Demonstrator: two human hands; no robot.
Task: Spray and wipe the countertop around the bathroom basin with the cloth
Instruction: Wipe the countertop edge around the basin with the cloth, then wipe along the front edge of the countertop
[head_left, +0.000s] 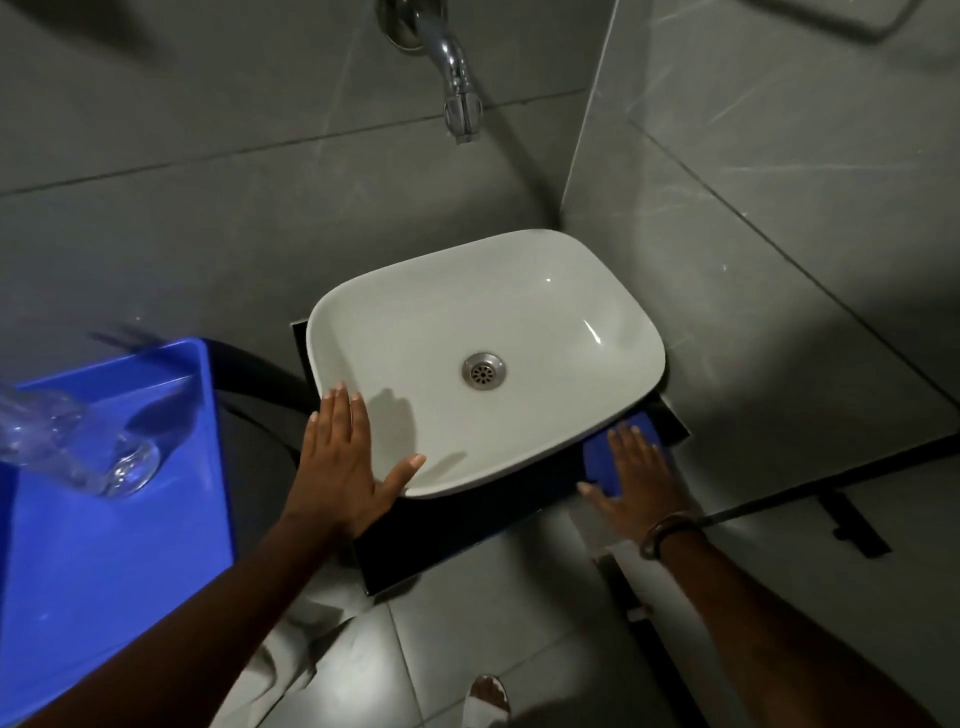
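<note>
The blue cloth (618, 457) lies flat on the dark worktop (457, 530) at the front right corner of the white basin (483, 358), tucked against the basin's lower edge. The right hand (636, 480) presses down on it with the palm, its fingers (631, 441) spread apart and laid flat rather than clamped, which suits pushing the cloth along the narrow strip between basin and worktop edge. The left hand (345, 457) rests open on the basin's front left rim, fingers together and thumb splayed over the lip, most likely to brace the body while the other arm wipes. It holds nothing. To the left, well apart from the basin, a clear bottle (72, 447) lies tilted in a blue tray (119, 551); whether it is the sprayer cannot be told, as its top is blurred. A chrome tap (457, 78) juts from the wall above the basin. The wiping looks under way on the right side, with the front and left strips yet to be covered.
</note>
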